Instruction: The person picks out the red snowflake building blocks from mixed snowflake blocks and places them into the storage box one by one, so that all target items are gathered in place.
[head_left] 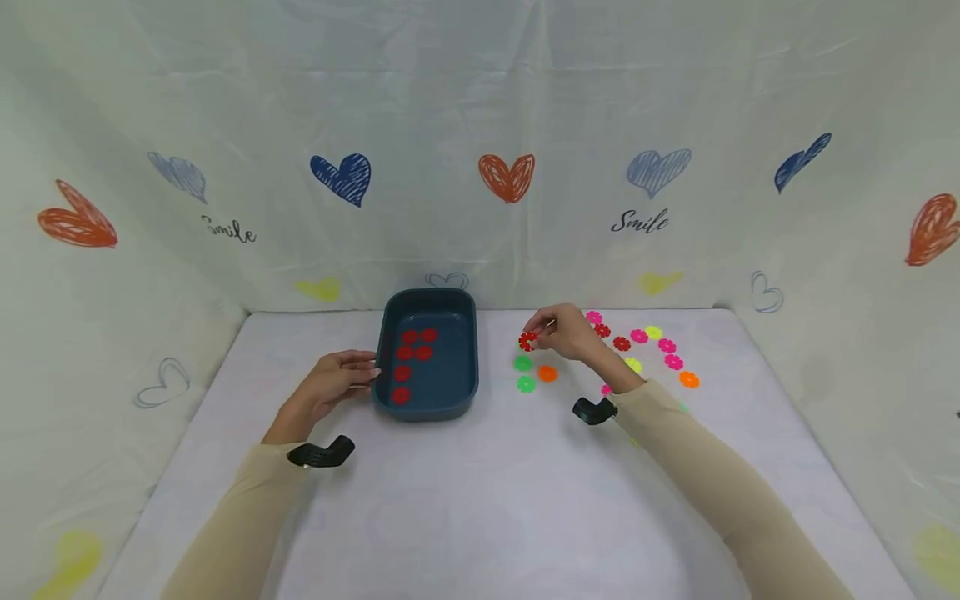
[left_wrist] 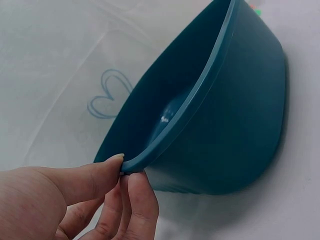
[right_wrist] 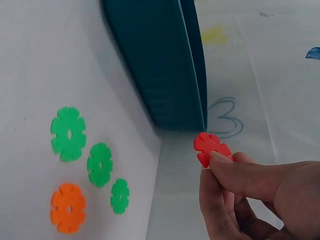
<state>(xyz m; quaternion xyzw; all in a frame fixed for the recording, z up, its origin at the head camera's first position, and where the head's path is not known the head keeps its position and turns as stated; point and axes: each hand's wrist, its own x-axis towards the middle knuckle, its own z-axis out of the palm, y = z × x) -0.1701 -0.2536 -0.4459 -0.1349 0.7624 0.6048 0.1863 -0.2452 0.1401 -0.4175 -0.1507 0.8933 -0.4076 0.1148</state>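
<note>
Head view: right hand (head_left: 567, 335) pinches one red disc (right_wrist: 205, 144) between thumb and fingers, to the right of the tray (head_left: 429, 413) and apart from it. We judge it lifted off the table (head_left: 465, 500); the right wrist view sets it against the backdrop (right_wrist: 280, 80). Grip is at the edge, likely because the piece is thin and flat; most of its notched face is left uncovered. Left hand (head_left: 336, 385) pinches the tray's left rim, thumb on top, fingers underneath; we'd say that steadies it.

Disc is flower-shaped and round, so we log no long axis; its face is tilted, turned toward the right wrist camera. Tray's long axis runs from near edge to far edge, opening up.

Inside the tray, six red discs (head_left: 405, 352) lie flat, bunched toward the left side, seemingly grouped by colour. Just below the right hand, green discs (head_left: 527, 384) and an orange disc (head_left: 548, 374) lie flat. Farther right, we see pink discs (head_left: 674, 362), yellow discs (head_left: 654, 332) and more reds (head_left: 622, 343) loosely scattered, some partly hidden by the forearm. Backdrop has printed hearts.
</note>
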